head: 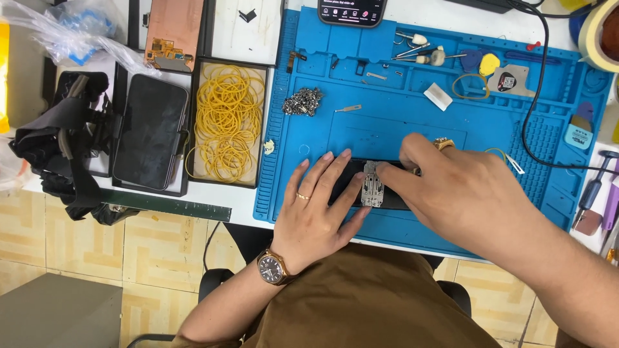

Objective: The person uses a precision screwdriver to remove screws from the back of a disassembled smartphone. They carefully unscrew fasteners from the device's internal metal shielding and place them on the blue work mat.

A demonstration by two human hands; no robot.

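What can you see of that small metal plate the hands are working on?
The metal plate is small, silvery and perforated, roughly rectangular. It lies flat across a dark phone on the blue mat. The right hand touches its upper edge with its fingertips; the left hand rests on the phone beside it.

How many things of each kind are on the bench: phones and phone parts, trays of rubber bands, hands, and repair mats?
Phones and phone parts: 4 (dark phone, phone with lit screen, copper-coloured back panel, dark phone under the hands)
Tray of yellow rubber bands: 1
Hands: 2 (left hand, right hand)
Blue repair mat: 1
Total: 8
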